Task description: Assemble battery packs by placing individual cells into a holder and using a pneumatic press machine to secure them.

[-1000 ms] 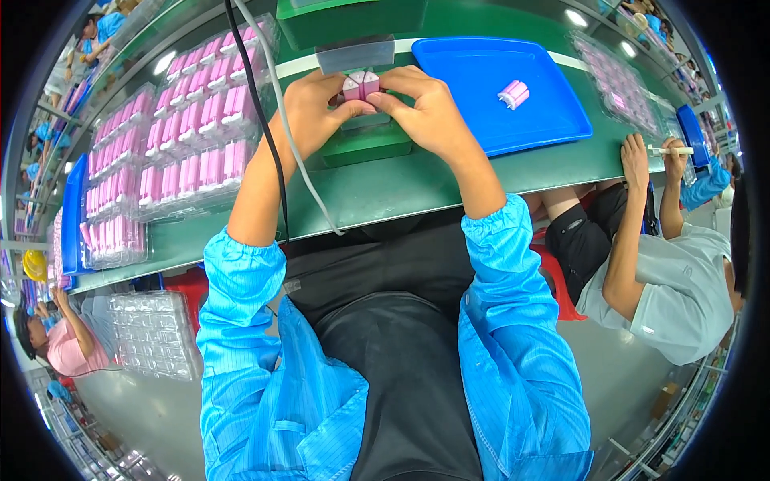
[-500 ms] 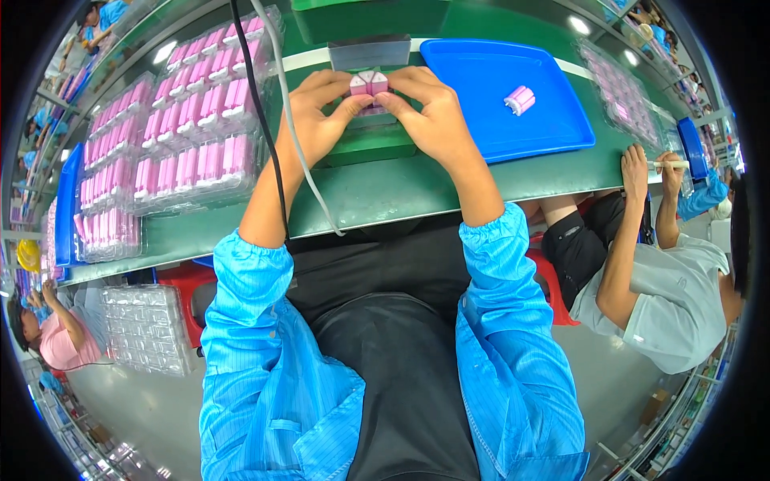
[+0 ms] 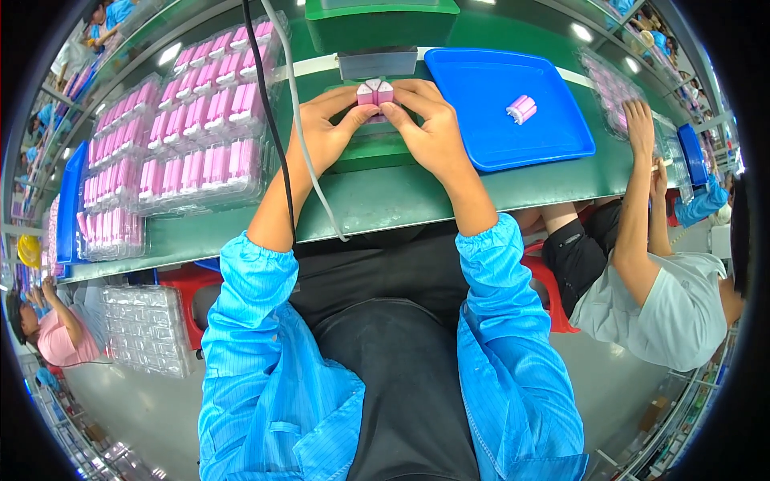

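Observation:
Between my two hands is a small pink block with white wedge-shaped ends (image 3: 375,94), made of parts set side by side. My left hand (image 3: 333,120) pinches it from the left, thumb and fingertips closed on it. From the other side my right hand (image 3: 425,124) grips it the same way, its thumb near the left one. Beneath the hands is a green fixture or box (image 3: 373,148), mostly covered by them. A similar pink-and-white piece (image 3: 521,109) lies in the blue tray (image 3: 529,156) to the right.
Clear plastic trays of pink pieces (image 3: 192,168) are stacked at the left. A black cable (image 3: 269,120) and a grey cable (image 3: 298,128) hang across my left forearm. Behind my hands stand a grey bin (image 3: 377,64) and a green bin (image 3: 381,28). A co-worker's arm (image 3: 639,160) reaches in at the right.
My hands stay closed on the pink block, whose white ends have shifted slightly. The whole view has moved a little. The co-worker at the right has stretched one hand farther over the table.

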### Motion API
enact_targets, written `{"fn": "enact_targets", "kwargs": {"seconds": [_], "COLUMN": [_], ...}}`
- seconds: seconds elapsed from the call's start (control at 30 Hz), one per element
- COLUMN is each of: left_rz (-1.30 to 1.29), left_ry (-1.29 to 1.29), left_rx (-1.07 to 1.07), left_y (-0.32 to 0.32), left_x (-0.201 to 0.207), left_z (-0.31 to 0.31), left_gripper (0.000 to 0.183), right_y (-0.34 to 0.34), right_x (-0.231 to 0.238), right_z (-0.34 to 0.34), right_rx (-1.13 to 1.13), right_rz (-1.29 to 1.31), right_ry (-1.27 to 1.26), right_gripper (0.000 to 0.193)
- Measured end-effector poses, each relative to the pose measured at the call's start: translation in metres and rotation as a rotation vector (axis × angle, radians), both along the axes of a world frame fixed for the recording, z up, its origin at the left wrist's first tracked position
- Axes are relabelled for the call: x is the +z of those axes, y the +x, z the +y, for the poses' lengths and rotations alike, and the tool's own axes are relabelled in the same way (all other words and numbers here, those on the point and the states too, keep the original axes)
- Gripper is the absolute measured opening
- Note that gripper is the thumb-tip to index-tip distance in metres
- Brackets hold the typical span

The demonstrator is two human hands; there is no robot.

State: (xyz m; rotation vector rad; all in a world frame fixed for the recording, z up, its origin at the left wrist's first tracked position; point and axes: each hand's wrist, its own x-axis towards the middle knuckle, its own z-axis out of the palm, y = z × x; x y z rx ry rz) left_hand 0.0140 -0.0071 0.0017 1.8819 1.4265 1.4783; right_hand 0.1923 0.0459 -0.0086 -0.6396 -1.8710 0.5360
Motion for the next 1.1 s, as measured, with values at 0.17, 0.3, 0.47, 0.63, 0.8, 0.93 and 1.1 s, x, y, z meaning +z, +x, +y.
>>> {"fn": "enact_targets", "kwargs": {"seconds": [0.17, 0.3, 0.47, 0.63, 0.8, 0.93, 1.1], "left_rz": [0.026, 0.022, 0.017, 0.002, 0.026, -0.024, -0.027], "left_ry": [-0.002, 0.000, -0.060, -0.033, -0.083, -0.056, -0.140], "left_rx": [0.018, 0.009, -0.001, 0.009, 0.036, 0.005, 0.007], "left_y": [-0.0009, -0.0015, 0.0001, 0.0003, 0.0005, 0.0004, -0.0015], "left_x": [0.0008, 0.0006, 0.0037, 0.0041, 0.0045, 0.0005, 0.0019], "left_z": [-0.0010, -0.0013, -0.0045, -0.0041, -0.0053, -0.0031, -0.0053], "left_gripper": [0.023, 0.023, 0.022, 0.020, 0.020, 0.021, 0.023], "right_y": [-0.0001, -0.0012, 0.0003, 0.0000, -0.0004, -0.0012, -0.0003], "right_x": [-0.0010, -0.0028, -0.0047, -0.0043, -0.0046, -0.0042, -0.0055], "right_z": [0.0008, -0.0006, -0.0015, -0.0018, -0.0035, -0.0032, -0.0029], "right_rx": [0.007, 0.005, -0.006, -0.004, -0.029, -0.009, -0.008], "right_rz": [-0.014, -0.008, -0.030, -0.022, -0.019, -0.012, -0.037], "right_ry": [-0.009, -0.010, 0.011, -0.004, -0.026, -0.012, -0.016], "right_gripper": [0.018, 0.017, 0.016, 0.016, 0.017, 0.017, 0.020]}}
